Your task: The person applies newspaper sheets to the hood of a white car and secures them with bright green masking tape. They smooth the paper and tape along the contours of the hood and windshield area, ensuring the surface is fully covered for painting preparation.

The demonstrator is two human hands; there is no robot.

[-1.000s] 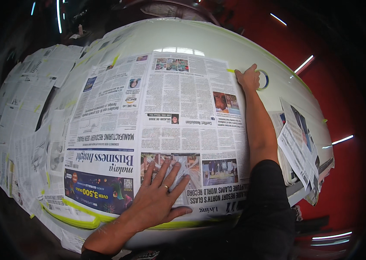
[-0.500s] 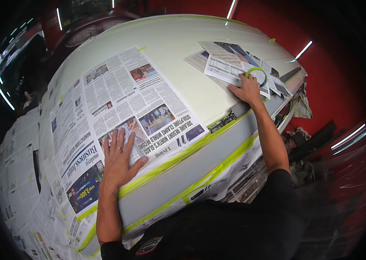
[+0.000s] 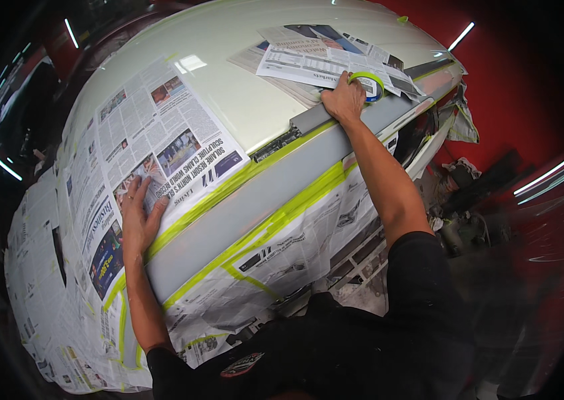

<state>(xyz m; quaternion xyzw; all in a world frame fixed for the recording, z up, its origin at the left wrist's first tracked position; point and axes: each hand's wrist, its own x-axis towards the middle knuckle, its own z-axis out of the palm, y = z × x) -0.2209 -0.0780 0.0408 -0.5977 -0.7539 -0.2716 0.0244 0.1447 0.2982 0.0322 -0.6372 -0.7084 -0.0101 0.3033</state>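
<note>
My left hand (image 3: 138, 223) lies flat, fingers extended, on a large newspaper sheet (image 3: 140, 117) spread over a pale cream car panel (image 3: 222, 87). Yellow-green masking tape (image 3: 210, 195) runs along the sheet's near edge. Further right, my right hand (image 3: 345, 103) is closed on the rim of a yellow-green masking tape roll (image 3: 376, 79) with a blue inner side. The roll is tilted over the panel's near edge, against several loose newspaper pieces (image 3: 308, 69).
Below the taped edge runs a bare grey strip (image 3: 228, 217). More newspaper (image 3: 282, 257) hangs under it, taped along the top. Papered bodywork (image 3: 35, 247) stands at the left. A red wall (image 3: 495, 113) and car parts (image 3: 468, 230) are at the right.
The view has shifted, so the panel, papers and both hands appear further up and left. My left hand stays on the sheet, and my right hand stays at the tape roll.
</note>
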